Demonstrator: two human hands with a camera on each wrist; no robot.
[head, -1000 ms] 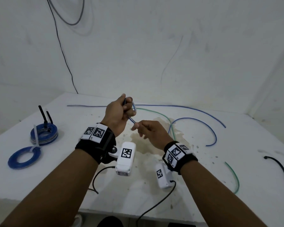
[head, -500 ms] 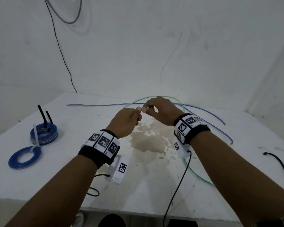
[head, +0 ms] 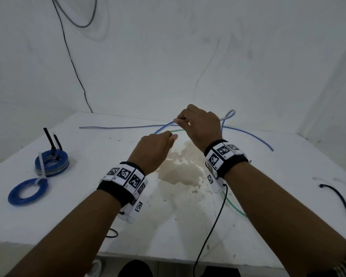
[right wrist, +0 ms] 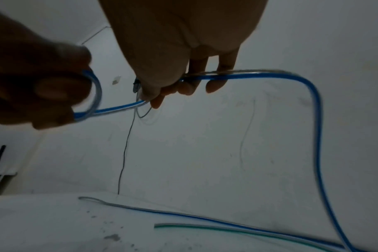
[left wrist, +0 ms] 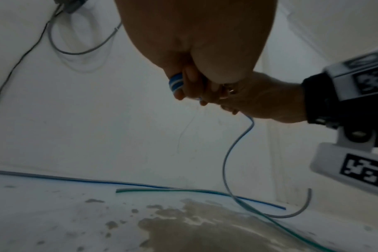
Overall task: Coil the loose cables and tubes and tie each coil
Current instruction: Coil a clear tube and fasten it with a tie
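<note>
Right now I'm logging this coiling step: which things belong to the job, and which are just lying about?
In the job:
- blue tube, pinched by left hand and right hand
- second blue tube, loose
- green tube, loose
- two tied blue coils, done

Lying about:
- black piece on the table
- wall cable
- brown stain

White table (head: pixel 72 216), brown stain (head: pixel 181 168), black wire on wall (head: pixel 72 62)

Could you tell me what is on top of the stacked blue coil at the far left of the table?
Two black cable ends stick upright from the top of the stacked blue coil, and a white tie wraps over its near edge. What lies under the coil is covered.
</note>
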